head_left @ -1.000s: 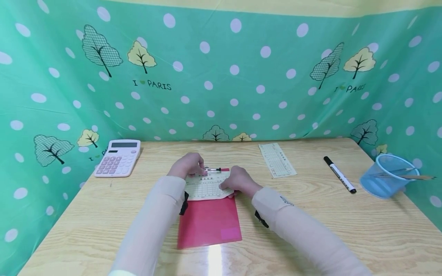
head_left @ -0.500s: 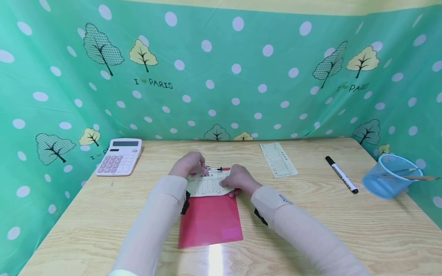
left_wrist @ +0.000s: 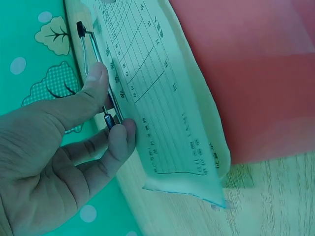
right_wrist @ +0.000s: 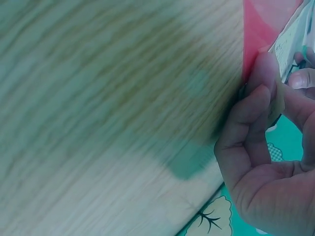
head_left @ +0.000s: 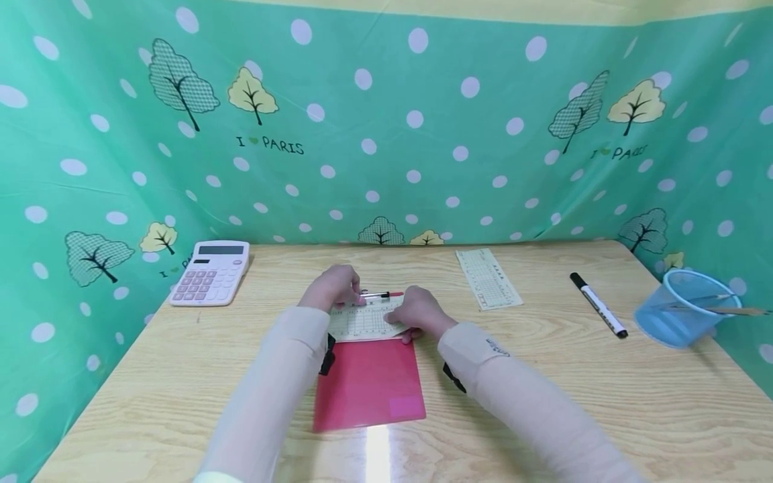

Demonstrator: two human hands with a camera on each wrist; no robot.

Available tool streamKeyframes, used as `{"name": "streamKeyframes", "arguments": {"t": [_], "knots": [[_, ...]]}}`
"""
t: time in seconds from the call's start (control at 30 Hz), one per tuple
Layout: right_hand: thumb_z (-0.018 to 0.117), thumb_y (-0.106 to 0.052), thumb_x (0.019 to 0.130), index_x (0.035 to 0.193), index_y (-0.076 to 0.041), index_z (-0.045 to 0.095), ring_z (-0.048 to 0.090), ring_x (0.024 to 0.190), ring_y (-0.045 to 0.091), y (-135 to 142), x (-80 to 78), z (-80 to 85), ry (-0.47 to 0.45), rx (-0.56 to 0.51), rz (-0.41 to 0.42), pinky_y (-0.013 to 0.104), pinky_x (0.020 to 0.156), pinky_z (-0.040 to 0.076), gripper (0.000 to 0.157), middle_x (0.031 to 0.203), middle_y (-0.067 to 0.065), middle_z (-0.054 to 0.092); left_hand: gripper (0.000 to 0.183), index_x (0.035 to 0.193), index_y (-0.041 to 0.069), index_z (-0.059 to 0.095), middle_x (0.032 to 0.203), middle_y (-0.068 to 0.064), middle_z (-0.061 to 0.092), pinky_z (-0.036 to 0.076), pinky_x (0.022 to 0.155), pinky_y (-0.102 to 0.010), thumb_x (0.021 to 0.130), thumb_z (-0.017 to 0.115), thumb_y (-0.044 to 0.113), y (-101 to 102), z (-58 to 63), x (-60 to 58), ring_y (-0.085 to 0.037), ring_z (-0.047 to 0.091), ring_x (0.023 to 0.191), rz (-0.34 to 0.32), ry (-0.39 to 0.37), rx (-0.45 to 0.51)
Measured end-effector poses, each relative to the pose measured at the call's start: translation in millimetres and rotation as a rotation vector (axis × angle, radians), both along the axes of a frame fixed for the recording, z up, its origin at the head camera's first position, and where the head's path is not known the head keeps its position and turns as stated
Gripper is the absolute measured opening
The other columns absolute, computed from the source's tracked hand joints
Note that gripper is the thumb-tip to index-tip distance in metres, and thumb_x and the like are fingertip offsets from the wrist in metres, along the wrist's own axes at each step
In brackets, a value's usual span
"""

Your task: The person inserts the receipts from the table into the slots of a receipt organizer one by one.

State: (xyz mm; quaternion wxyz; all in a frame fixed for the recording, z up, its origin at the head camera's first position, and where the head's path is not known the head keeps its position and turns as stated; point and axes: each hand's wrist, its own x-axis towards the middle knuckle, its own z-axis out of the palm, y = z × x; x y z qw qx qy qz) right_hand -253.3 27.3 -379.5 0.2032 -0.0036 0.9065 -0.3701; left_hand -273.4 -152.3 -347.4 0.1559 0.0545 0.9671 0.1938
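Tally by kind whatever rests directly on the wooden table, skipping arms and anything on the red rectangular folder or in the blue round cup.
Red rectangular folder: 1
White-and-pink rectangular calculator: 1
Pale printed paper slip: 1
White-and-black marker: 1
Blue round cup: 1
Total: 5

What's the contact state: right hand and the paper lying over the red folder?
Touching. The right wrist view shows the right hand pinching the paper at its side, between thumb and fingers.
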Motion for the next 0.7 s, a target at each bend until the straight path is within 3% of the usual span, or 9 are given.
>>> {"name": "streamKeyframes", "arguments": {"t": [0.4,0.7], "knots": [[0.080,-0.020,0.090,0.093,0.002,0.057,0.061,0.044,0.015,0.4,-3.1,-3.4,-0.012,-0.018,-0.017,0.026,0.044,0.048,0.032,0.068,0.012,0.064,0.023,0.079,0.006,0.064,0.080,-0.006,0.059,0.043,0.062,-0.027,0.088,0.081,0.018,-1.4,-1.9,2.6,-0.015,0.049,0.065,-0.011,0.041,0.001],[0.080,-0.020,0.090,0.094,0.001,0.056,0.060,0.043,0.014,0.6,-2.1,-2.9,-0.021,-0.026,-0.018,0.025,0.044,0.048,0.032,0.070,0.013,0.064,0.025,0.081,0.006,0.063,0.091,-0.008,0.062,0.045,0.073,-0.033,0.085,0.084,0.019,-3.2,-7.2,2.9,-0.021,0.053,0.080,-0.012,0.073,0.001]]}}
